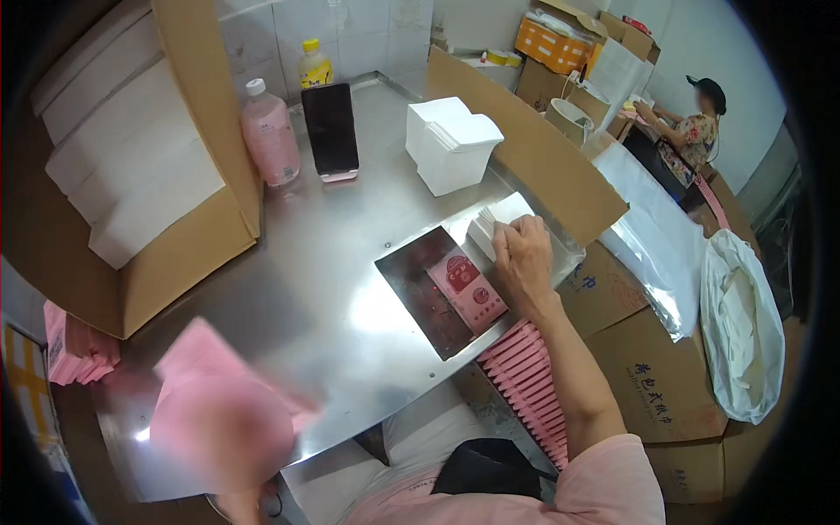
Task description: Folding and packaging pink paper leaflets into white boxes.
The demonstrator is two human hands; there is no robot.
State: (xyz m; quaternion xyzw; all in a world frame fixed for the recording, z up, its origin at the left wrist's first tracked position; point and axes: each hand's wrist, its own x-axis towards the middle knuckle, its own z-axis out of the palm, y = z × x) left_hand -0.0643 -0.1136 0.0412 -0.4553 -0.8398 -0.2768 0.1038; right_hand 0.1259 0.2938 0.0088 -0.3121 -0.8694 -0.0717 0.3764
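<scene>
Printed matter, placed from the right hand's (525,258) grip; wording not transcribed.
- Pink rectangular paper packet (470,293), just left: dark-red emblem, smaller round emblem, row of characters.
- Brown cardboard carton (661,389), below right: dark characters, smaller line beneath.
- Second brown carton (612,284), near right: blue characters.
- Yellow-capped plastic bottle (317,68), far upper left: yellow label, lettering too small.
</scene>
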